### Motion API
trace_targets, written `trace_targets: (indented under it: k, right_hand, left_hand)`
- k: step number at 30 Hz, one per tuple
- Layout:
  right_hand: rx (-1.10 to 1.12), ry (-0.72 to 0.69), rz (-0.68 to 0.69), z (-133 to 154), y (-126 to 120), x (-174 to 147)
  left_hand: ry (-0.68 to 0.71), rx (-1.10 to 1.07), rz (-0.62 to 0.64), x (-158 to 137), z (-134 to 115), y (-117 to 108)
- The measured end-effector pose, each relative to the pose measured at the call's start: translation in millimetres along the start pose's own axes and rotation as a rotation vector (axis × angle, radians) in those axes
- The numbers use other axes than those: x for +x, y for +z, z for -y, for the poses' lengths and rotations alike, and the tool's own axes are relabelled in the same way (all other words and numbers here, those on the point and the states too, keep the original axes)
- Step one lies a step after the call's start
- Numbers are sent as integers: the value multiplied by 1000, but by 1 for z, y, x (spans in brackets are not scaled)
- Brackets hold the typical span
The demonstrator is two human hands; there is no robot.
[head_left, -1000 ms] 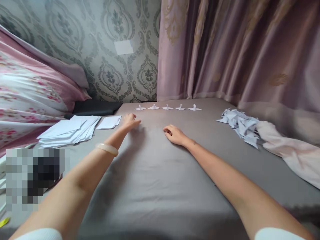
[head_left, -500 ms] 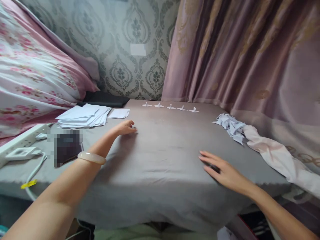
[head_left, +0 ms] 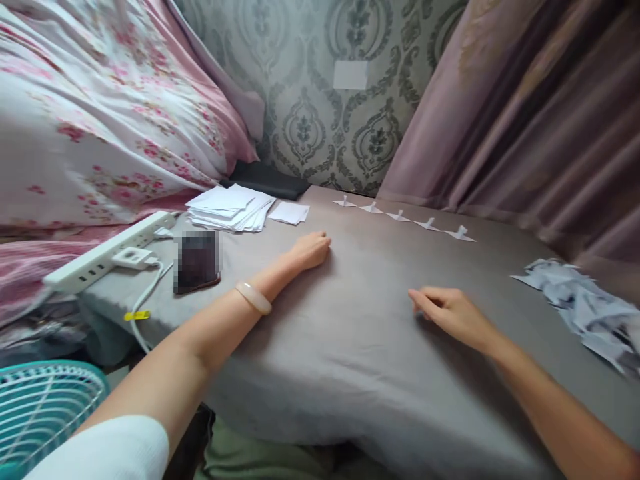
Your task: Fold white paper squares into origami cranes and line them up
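Observation:
My left hand (head_left: 313, 251) is closed with curled fingers, low over the grey tablecloth (head_left: 365, 313). It is nearest to a small stack of white paper (head_left: 290, 213); what it holds, if anything, is hidden. Further right, my right hand (head_left: 447, 312) has its fingers bent in towards the thumb above the cloth. Its grip is hidden too. Beyond both hands, several small folded white paper pieces (head_left: 399, 216) stand in a slanting row near the table's back edge.
A larger stack of white sheets (head_left: 230, 208) lies back left, with a dark blurred object (head_left: 197, 263) before it. A white power strip (head_left: 110, 250) with cables runs along the left edge. Folded paper pieces (head_left: 585, 307) are heaped at right. A teal fan (head_left: 47, 417) stands lower left.
The view has turned left, so the table's things appear further right. Both hands have gone from partly spread fingers to curled ones and appear closer together.

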State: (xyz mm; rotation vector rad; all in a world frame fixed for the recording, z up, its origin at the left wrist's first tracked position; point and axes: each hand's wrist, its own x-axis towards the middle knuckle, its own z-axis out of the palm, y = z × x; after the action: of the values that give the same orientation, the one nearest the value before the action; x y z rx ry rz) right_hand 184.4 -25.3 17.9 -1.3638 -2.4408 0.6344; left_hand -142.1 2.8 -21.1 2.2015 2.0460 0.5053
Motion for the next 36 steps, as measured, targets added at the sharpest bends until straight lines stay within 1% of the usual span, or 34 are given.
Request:
trace_targets:
  k: [2, 3, 4, 5, 7, 9, 11, 13, 18, 23, 29, 36]
  right_hand:
    - [26, -121, -31, 10, 25, 41]
    - [36, -173, -44, 13, 36, 56]
    - [40, -204, -59, 15, 45, 68]
    - [47, -178, -102, 15, 52, 76]
    - [83, -102, -153, 13, 60, 83]
    - [150, -83, -137, 8, 62, 83]
    - [192, -84, -117, 4, 61, 80]
    - [210, -86, -105, 2, 59, 79]
    - [206, -54, -84, 4, 59, 81]
    - [191, -27, -71, 4, 61, 81]
    - [195, -45, -96, 3, 62, 81]
    - [183, -49, -96, 5, 62, 82]
  left_hand:
    - [17, -10, -15, 2, 9, -1]
    - [6, -14, -39, 4, 17, -4]
    - [-20, -14, -76, 7, 27, -8]
    - [-60, -11, -122, 11, 38, -13]
    - [-165, 1, -216, 19, 62, -23]
    - [-241, 4, -278, 27, 83, -32]
    - [-270, -14, -275, 34, 98, -36]
    - [-276, -41, -246, 38, 107, -35]
    - [-291, -112, -192, 41, 118, -26]
    - [-356, -149, -181, 40, 130, -24]
    - [-404, -149, -203, 38, 133, -26]
    - [-409, -211, -248, 40, 134, -22]
